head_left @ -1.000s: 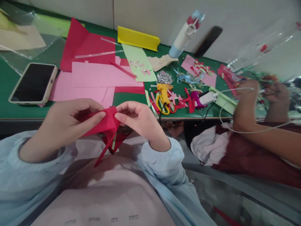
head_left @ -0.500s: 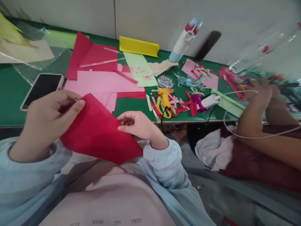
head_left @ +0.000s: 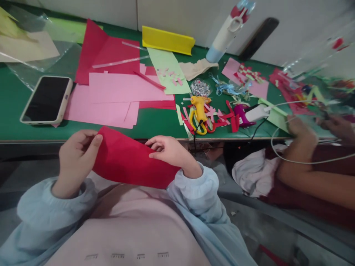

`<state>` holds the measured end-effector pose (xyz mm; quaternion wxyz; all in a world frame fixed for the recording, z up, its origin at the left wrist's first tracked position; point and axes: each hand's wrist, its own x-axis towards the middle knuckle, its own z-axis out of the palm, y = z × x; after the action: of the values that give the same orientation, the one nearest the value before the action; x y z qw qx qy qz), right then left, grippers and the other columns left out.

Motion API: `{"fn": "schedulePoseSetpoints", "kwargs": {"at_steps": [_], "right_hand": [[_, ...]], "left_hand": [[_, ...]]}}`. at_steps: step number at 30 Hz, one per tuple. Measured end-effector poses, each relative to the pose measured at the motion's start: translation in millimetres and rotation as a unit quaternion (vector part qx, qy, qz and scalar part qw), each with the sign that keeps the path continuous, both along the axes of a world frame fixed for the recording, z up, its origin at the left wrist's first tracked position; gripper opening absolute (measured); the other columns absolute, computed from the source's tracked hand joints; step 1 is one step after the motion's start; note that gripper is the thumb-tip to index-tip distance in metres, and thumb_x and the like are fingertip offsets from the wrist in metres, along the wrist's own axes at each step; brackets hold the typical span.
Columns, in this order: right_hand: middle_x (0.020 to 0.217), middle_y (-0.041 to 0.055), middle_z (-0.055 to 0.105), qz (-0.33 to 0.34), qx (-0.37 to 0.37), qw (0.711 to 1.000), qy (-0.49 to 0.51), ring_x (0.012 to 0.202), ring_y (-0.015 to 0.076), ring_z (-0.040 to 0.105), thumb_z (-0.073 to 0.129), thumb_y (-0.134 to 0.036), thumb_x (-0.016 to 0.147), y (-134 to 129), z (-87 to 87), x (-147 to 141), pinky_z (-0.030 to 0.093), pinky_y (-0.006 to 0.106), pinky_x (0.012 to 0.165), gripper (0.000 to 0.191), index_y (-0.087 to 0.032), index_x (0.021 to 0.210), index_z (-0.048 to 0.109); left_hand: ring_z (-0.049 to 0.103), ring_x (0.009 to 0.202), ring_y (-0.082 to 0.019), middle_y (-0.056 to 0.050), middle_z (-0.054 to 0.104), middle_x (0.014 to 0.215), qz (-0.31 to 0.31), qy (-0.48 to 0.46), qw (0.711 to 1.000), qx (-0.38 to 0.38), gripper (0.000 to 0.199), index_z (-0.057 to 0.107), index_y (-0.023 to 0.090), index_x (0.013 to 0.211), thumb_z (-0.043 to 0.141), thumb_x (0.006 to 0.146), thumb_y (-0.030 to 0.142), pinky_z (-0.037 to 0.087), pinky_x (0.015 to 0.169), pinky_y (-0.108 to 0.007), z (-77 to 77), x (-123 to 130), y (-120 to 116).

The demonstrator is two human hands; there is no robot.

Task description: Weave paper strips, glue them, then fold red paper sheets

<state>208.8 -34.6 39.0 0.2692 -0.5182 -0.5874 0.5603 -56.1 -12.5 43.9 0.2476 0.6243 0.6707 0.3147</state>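
A sheet of red paper (head_left: pixel 133 160) is held above my lap, just in front of the table edge. My left hand (head_left: pixel 79 157) pinches its upper left corner between thumb and fingers. Along the top edge, toward the right, my right hand (head_left: pixel 172 151) grips the sheet with the thumb in front and the fingers curled behind. On the table beyond lie pink paper sheets (head_left: pixel 111 88) over larger red paper (head_left: pixel 116 55). A phone (head_left: pixel 46 99) with a dark screen rests to the left of them.
A yellow glue gun (head_left: pixel 199 109) lies among paper scraps, near scissors handles (head_left: pixel 194 123) and a purple device (head_left: pixel 244 115) with a white plug and cable. A bottle (head_left: pixel 224 37) stands against the wall. At right, a co-worker's hands (head_left: pixel 302 129) work near the table edge.
My left hand has moved right and down, away from the phone, and the red sheet now lies lower and more level. The co-worker's hands have moved down toward the table edge.
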Motion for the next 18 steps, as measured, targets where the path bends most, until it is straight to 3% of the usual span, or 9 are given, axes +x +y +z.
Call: {"fn": "schedulePoseSetpoints", "kwargs": {"at_steps": [3,9,18], "right_hand": [[0.081,0.0003,0.074,-0.020,0.000,1.000,-0.011,0.076,0.0128,0.069,0.073,-0.012,0.074,-1.7,-0.1,1.6,0.052,0.026,0.072,0.033,-0.016,0.106,0.067],[0.084,0.0016,0.074,-0.021,-0.037,0.999,-0.013,0.079,0.0138,0.070,0.071,-0.004,0.072,-1.5,-2.8,7.1,0.052,0.026,0.074,0.039,-0.016,0.109,0.066],[0.085,0.0032,0.075,-0.025,-0.055,0.998,-0.022,0.080,0.0149,0.070,0.068,-0.004,0.075,-2.0,-4.8,17.6,0.052,0.028,0.074,0.039,-0.015,0.111,0.065]], "left_hand": [[0.062,0.084,-0.016,-0.002,0.070,0.091,0.000,-0.020,1.000,-0.013,0.029,0.065,0.020,0.098,0.060,0.086,0.045,0.049,0.081,-0.029,-8.8,-2.2,-1.0],[0.063,0.075,-0.014,-0.002,0.072,0.081,0.019,-0.022,0.999,0.042,0.033,0.070,0.019,0.093,0.061,0.079,0.048,0.049,0.076,-0.027,-31.8,-11.6,-2.2],[0.063,0.075,-0.015,-0.001,0.071,0.084,0.013,-0.044,0.999,-0.020,0.033,0.069,0.020,0.098,0.062,0.082,0.048,0.049,0.071,-0.026,-40.5,-28.2,-11.0]]}}
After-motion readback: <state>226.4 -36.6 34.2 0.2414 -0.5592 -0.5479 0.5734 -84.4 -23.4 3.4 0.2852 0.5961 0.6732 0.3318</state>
